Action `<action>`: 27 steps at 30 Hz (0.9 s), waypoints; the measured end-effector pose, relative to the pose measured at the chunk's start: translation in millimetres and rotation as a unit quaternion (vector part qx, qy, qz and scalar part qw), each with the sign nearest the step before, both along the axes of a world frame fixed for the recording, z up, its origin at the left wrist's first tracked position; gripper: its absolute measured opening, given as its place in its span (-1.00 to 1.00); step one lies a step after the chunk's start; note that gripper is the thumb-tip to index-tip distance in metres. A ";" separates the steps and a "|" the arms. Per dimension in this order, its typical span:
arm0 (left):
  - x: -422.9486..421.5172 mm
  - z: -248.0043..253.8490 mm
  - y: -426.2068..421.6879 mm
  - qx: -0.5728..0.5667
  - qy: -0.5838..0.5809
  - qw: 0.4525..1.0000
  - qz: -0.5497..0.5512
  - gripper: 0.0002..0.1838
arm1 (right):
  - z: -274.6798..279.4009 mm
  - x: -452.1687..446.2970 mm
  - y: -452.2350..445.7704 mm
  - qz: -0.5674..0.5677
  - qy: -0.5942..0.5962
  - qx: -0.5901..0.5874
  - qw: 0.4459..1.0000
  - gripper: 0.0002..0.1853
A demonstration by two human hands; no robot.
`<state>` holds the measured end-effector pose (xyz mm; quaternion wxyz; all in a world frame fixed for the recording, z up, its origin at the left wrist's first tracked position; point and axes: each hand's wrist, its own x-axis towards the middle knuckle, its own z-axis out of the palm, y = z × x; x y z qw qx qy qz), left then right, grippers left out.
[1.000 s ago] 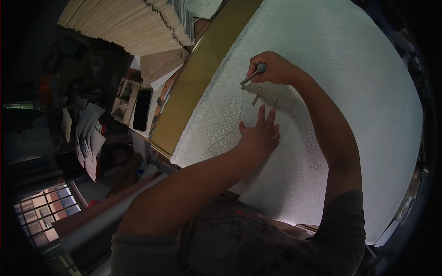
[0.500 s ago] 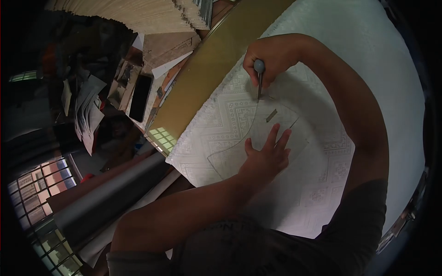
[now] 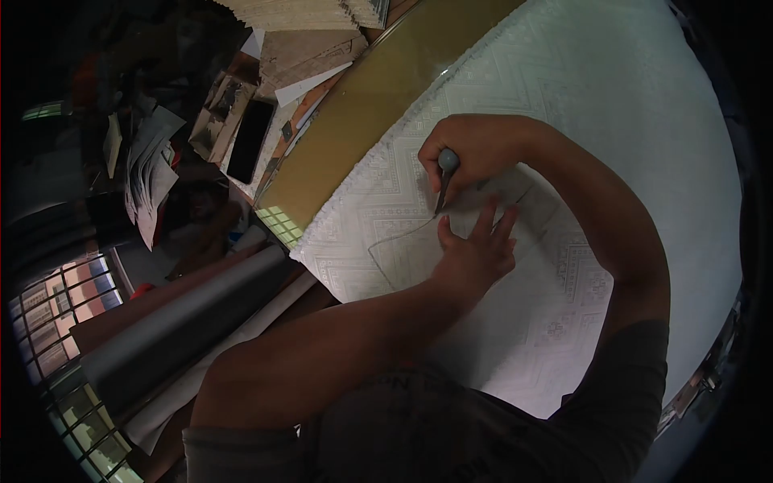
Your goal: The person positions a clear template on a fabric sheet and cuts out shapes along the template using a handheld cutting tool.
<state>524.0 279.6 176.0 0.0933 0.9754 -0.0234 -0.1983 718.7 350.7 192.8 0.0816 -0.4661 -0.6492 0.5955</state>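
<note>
A white sheet (image 3: pixel 531 249) with an embossed zigzag and square pattern lies under both hands. My right hand (image 3: pixel 471 149) is closed around a slim knife-like tool (image 3: pixel 443 181) with a round grey knob on top. The tool stands nearly upright, its tip down at the sheet by a thin dark curved line (image 3: pixel 403 235). That line bends round toward the lower left. My left hand (image 3: pixel 479 258) presses flat with fingers spread, just below and right of the tool tip. Whether the line is cut or drawn, I cannot tell.
A glossy olive-yellow strip (image 3: pixel 362 88) runs along the sheet's frayed edge. Beyond it are a black phone (image 3: pixel 251 141), a small wooden box (image 3: pixel 224 109) and stacked pale pieces (image 3: pixel 298 12). Rolls of material (image 3: pixel 193 314) lie at lower left, near a barred window (image 3: pixel 68 298).
My right hand has drawn the tool toward me and slightly left, along the curved line. My left hand remains spread on the sheet. The view has shifted a little.
</note>
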 end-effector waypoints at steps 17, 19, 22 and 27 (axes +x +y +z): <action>20.7 -33.5 -6.3 0.018 0.092 0.996 0.003 -0.24 | -5.1 -118.2 -45.7 -0.220 0.119 0.182 0.951 -0.85; 22.9 -53.0 -16.7 0.102 0.126 0.980 0.118 -0.29 | 21.5 -111.7 -73.6 -0.349 0.137 0.177 0.910 -0.87; 15.7 -52.3 -8.9 0.105 0.088 0.991 0.004 -0.33 | 19.8 -100.5 -128.0 -0.619 0.159 0.229 0.734 -0.87; 13.1 -3.5 4.2 0.024 0.107 0.994 -0.012 -0.21 | -3.0 -143.7 -238.9 -0.820 0.155 0.263 0.483 -0.82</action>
